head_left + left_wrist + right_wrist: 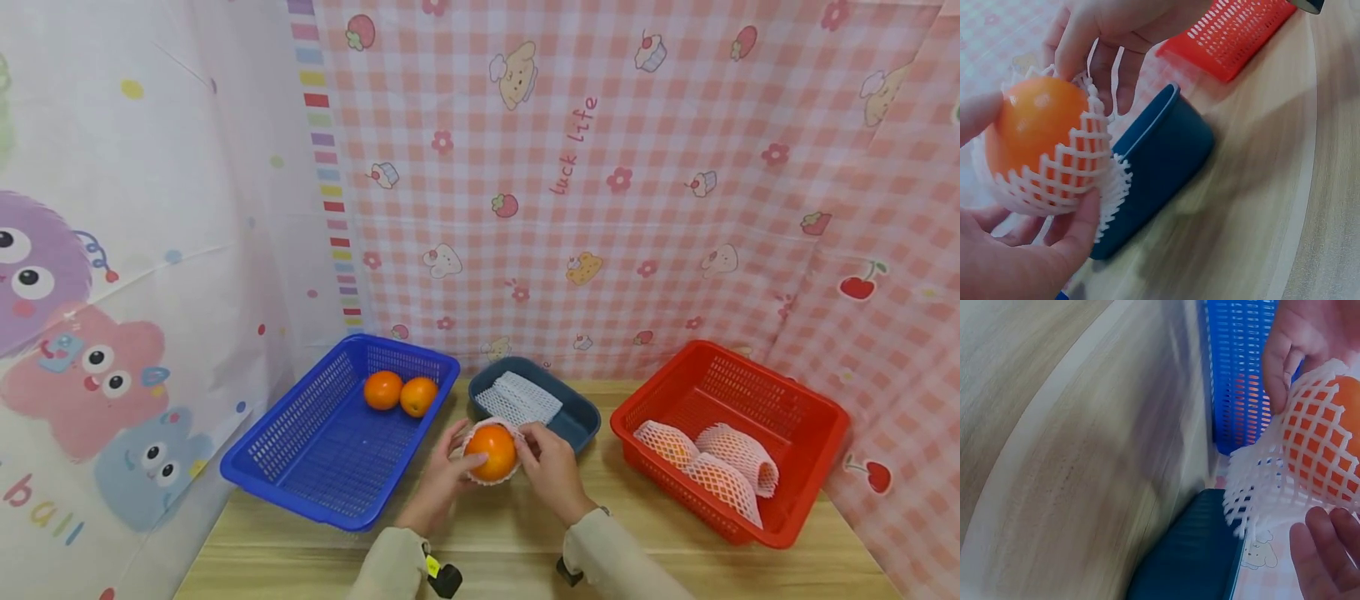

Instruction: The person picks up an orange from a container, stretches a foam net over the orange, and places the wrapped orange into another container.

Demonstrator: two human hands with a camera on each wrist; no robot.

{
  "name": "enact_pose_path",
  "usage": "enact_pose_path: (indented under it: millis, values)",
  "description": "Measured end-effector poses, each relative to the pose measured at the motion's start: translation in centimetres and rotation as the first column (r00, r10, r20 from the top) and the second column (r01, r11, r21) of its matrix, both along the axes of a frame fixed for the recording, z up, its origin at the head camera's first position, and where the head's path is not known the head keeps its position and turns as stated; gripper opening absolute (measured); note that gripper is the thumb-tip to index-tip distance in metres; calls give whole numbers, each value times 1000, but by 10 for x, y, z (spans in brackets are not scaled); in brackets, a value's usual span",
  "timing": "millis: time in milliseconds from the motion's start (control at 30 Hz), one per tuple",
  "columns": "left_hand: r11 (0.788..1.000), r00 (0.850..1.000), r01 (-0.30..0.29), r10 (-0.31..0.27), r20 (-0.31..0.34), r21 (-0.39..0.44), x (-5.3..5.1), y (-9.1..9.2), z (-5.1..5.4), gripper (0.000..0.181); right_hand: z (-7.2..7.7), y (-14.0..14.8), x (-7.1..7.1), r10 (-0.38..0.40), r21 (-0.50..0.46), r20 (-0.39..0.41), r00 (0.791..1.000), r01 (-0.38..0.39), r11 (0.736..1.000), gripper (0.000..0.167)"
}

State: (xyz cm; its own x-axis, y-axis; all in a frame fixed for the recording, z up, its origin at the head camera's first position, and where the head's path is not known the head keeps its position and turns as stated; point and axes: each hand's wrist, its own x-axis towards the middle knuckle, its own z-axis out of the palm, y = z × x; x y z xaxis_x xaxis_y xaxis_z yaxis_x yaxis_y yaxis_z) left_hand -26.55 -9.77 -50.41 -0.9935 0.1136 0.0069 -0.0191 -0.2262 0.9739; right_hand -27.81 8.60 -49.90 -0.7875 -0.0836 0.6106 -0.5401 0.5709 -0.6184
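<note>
An orange [492,452] sits partly inside a white foam net sleeve [1088,150], its bare top facing me in the head view. My left hand [444,477] holds the fruit and sleeve, thumb on the orange's skin and fingers around the net. On the other side, my right hand [553,468] pinches the sleeve's rim, seen at the top of the left wrist view. The loose end of the net flares out beyond the orange in the right wrist view. Just behind the hands, a dark teal bin [588,423] contains flat foam nets [521,398].
A blue basket [330,510] on the left has two bare oranges [383,390] in its far corner. To the right, a red basket [813,467] contains three net-wrapped fruits [723,492]. Patterned cloth [600,183] hangs behind the wooden table [495,562].
</note>
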Motion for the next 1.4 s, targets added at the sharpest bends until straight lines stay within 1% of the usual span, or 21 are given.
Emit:
enact_pose_path:
  millis: [100, 167, 233, 300, 367, 433, 533, 600, 700, 800, 967, 1033, 1167, 1300, 1400]
  values:
    - [1000, 1000, 12, -12, -21, 15, -1, -1, -3, 66, 0, 0, 0, 15, -18, 24, 1000, -15, 1000, 10]
    - [1000, 999, 14, -14, -35, 1, -2, 0, -5, 60, 1, 0, 0, 21, -32, 48, 999, -20, 999, 9]
    - [1000, 999, 3, -4, -35, -23, -2, 0, -5, 55, 1, -1, 1, 28, -42, 65, 998, -25, 999, 9]
    - [999, 999, -19, 17, -33, -33, -2, 2, -5, 54, 1, -1, 1, 30, -48, 73, 997, -27, 998, 9]
    - [1000, 999, -24, 25, -26, 13, -1, 5, -6, 55, 2, -2, 1, 35, -49, 73, 997, -31, 998, 9]
    - [995, 1000, -24, 24, 4, 95, 0, 7, -6, 56, 3, -3, 1, 36, -53, 78, 996, -32, 998, 9]
    - [977, 998, -30, 20, 51, 210, 1, 10, -6, 58, 4, -4, 2, 44, -56, 67, 997, -40, 998, 10]
    - [970, 998, -47, 33, 62, 238, 2, 10, -7, 59, 5, -5, 4, 55, -54, 37, 998, -53, 997, 12]
    - [970, 996, -78, 68, 50, 232, 0, 10, -8, 61, 6, -7, 9, 89, -32, -33, 996, -90, 995, 14]
    - [970, 994, -109, 102, 41, 216, -1, 9, -9, 64, 8, -10, 15, 135, 17, -101, 986, -134, 991, 15]
    - [975, 991, -135, 133, 24, 174, -2, 8, -8, 62, 7, -17, 21, 214, 84, -189, 958, -201, 976, 12]
    - [980, 990, -137, 137, 15, 145, -1, 8, -7, 60, 5, -19, 23, 243, 88, -208, 947, -229, 969, 10]
    - [983, 989, -147, 148, 6, 109, 0, 8, -6, 56, 1, -22, 26, 289, 94, -203, 936, -275, 957, 8]
    - [985, 988, -146, 150, -33, 89, 1, 8, -5, 55, 1, -20, 27, 337, 108, -187, 923, -322, 941, 9]
    - [990, 989, -131, 134, -66, 46, 2, 6, -4, 54, 2, -13, 25, 355, 103, -211, 911, -340, 935, 10]
